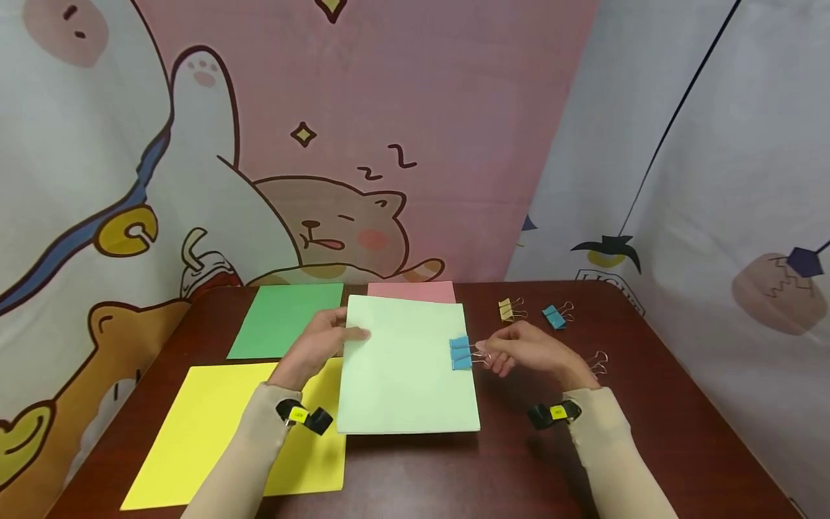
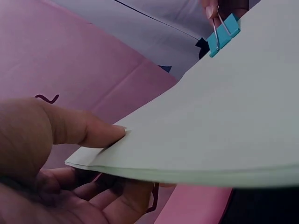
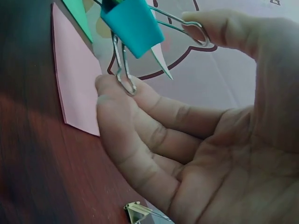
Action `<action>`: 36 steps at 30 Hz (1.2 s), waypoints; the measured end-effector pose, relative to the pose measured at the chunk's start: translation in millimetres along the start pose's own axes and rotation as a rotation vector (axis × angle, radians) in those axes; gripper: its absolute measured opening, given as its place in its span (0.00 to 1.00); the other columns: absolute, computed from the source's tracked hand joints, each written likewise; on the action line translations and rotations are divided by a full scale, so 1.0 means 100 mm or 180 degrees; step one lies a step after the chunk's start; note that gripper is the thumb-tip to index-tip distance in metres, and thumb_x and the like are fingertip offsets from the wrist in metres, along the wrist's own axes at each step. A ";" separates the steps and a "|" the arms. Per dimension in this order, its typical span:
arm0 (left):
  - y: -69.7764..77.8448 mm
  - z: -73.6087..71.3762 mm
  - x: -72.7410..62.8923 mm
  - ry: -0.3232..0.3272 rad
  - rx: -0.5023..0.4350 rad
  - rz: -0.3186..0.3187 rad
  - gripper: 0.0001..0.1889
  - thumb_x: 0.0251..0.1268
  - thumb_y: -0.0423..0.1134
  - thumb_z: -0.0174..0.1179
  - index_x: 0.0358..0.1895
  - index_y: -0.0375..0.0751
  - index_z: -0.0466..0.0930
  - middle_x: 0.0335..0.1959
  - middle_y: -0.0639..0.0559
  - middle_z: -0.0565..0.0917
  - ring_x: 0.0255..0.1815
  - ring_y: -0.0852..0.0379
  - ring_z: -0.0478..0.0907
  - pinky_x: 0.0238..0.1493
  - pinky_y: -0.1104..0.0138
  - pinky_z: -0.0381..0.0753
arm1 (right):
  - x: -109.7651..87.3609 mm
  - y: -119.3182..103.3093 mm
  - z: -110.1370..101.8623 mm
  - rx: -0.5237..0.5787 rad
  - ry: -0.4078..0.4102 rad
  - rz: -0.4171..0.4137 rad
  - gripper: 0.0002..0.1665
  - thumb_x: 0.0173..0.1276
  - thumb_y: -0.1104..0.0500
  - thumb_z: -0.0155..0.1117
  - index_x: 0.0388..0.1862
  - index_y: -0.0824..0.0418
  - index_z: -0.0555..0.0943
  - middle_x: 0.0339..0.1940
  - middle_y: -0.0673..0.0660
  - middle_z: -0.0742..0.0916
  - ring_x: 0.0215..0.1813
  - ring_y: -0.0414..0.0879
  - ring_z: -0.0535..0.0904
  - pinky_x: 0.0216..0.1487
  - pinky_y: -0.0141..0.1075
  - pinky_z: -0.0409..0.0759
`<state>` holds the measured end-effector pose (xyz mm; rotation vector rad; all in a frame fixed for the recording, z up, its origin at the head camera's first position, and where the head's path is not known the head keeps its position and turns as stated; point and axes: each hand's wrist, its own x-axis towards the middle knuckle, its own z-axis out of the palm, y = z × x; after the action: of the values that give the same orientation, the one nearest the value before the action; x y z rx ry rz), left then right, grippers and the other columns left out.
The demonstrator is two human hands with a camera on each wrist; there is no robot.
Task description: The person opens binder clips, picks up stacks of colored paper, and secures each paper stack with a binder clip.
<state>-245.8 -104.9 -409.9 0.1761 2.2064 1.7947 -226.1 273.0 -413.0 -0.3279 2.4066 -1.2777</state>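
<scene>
A stack of pale green paper [image 1: 403, 389] is held up above the table in the head view. My left hand [image 1: 318, 344] grips its left edge, thumb on top and the other fingers underneath, as the left wrist view also shows. A blue binder clip [image 1: 460, 354] sits on the stack's right edge. My right hand [image 1: 530, 351] holds the clip by its wire handles. In the right wrist view, the thumb touches one handle and the fingertips the other, with the two handles spread apart around the blue clip body [image 3: 135, 28].
Yellow paper [image 1: 214, 425] lies at the front left, green paper [image 1: 288, 317] behind it. Pink paper [image 1: 415, 290] is at the back, partly covered. A yellow binder clip [image 1: 506, 310] and another blue one [image 1: 554, 317] lie at the back right. Wire handles [image 1: 599, 360] show beyond the right wrist.
</scene>
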 end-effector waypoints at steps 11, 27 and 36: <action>-0.09 -0.02 0.03 -0.0392 0.0302 -0.0202 0.19 0.69 0.34 0.63 0.61 0.34 0.79 0.48 0.42 0.85 0.38 0.53 0.85 0.40 0.59 0.86 | -0.03 0.01 0.04 -0.0206 -0.0558 0.0073 0.25 0.74 0.46 0.63 0.36 0.69 0.87 0.28 0.57 0.86 0.32 0.48 0.83 0.38 0.41 0.88; -0.24 0.04 0.05 -0.0771 0.0770 -0.0237 0.18 0.63 0.32 0.69 0.56 0.34 0.80 0.38 0.44 0.86 0.26 0.53 0.83 0.28 0.61 0.86 | -0.04 0.07 0.06 -0.0482 -0.0729 0.0196 0.24 0.71 0.45 0.64 0.33 0.65 0.89 0.30 0.59 0.90 0.31 0.49 0.85 0.39 0.41 0.87; -0.33 0.10 0.06 -0.0875 0.0910 -0.0323 0.15 0.63 0.32 0.70 0.51 0.34 0.81 0.31 0.45 0.85 0.22 0.53 0.83 0.28 0.62 0.88 | -0.05 0.13 0.07 -0.0497 -0.0738 0.0278 0.22 0.68 0.44 0.66 0.33 0.63 0.90 0.30 0.59 0.90 0.31 0.49 0.85 0.38 0.42 0.87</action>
<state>-246.1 -101.0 -444.7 0.3421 2.2150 1.3090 -218.8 276.5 -426.0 -0.3882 2.2987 -0.9600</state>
